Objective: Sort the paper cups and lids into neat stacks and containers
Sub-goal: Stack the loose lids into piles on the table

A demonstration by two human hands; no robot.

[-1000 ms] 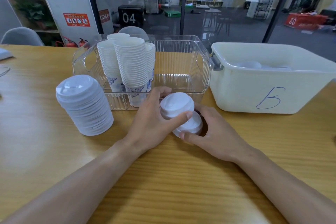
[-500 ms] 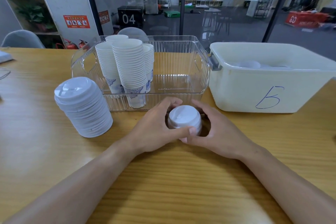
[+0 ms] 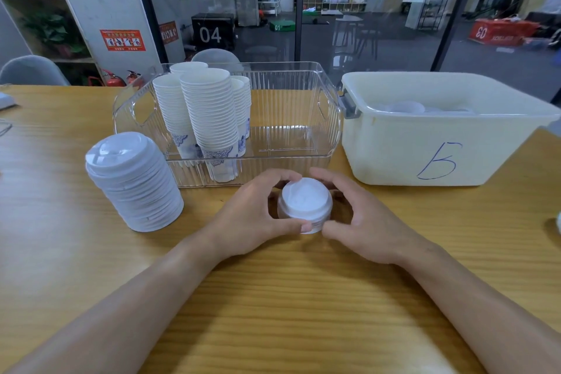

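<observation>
— Lids (image 3: 305,205), where do we have them?
— On the surface (image 3: 303,297), before the clear bin (image 3: 273,167). Our left hand (image 3: 258,215) and right hand (image 3: 361,222) each keep a curled grip around this small stack.

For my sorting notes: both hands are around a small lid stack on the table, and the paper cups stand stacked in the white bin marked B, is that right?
Not quite. The head view shows the cups stacked in the clear bin, not the white bin marked B. The rest holds: left hand and right hand are around the small lid stack on the table.
</observation>
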